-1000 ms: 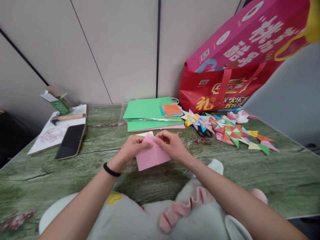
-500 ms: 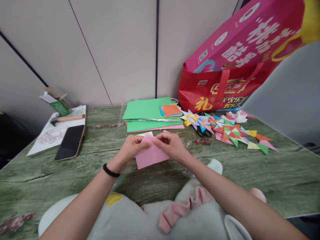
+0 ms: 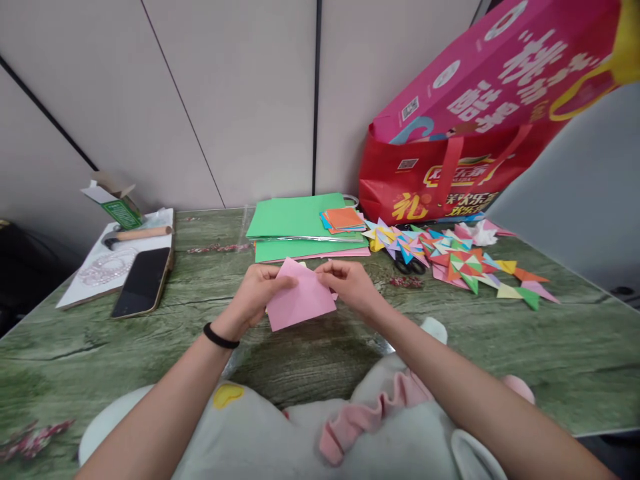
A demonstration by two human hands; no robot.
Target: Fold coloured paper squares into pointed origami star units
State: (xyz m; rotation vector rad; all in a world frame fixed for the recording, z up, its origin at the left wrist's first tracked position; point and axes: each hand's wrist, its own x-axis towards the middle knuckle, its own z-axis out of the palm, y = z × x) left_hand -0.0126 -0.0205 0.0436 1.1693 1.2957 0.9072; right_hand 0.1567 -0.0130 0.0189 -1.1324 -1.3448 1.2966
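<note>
A pink paper [image 3: 302, 300], partly folded, is held up above the table in front of me. My left hand [image 3: 257, 291] pinches its upper left edge between thumb and fingers. On the right side, my right hand [image 3: 347, 283] has thumb and fingers closed on the paper's upper right edge. Just behind the hands lies a stack of green sheets [image 3: 295, 217], with small orange and blue squares [image 3: 344, 219] on its right end. Colourful folded paper pieces [image 3: 465, 260] are heaped to the right, over black scissors [image 3: 410, 265].
At the left are a phone [image 3: 141, 281], a hammer [image 3: 140, 233] and an opened green box [image 3: 120, 208] on a white board [image 3: 95, 283]. A red bag [image 3: 425, 177] stands at the back right. A plush toy [image 3: 300, 437] lies in front of me.
My right hand has shifted slightly right, from the paper's upper middle to its right edge. The paper has risen a little and its top corner has moved left.
</note>
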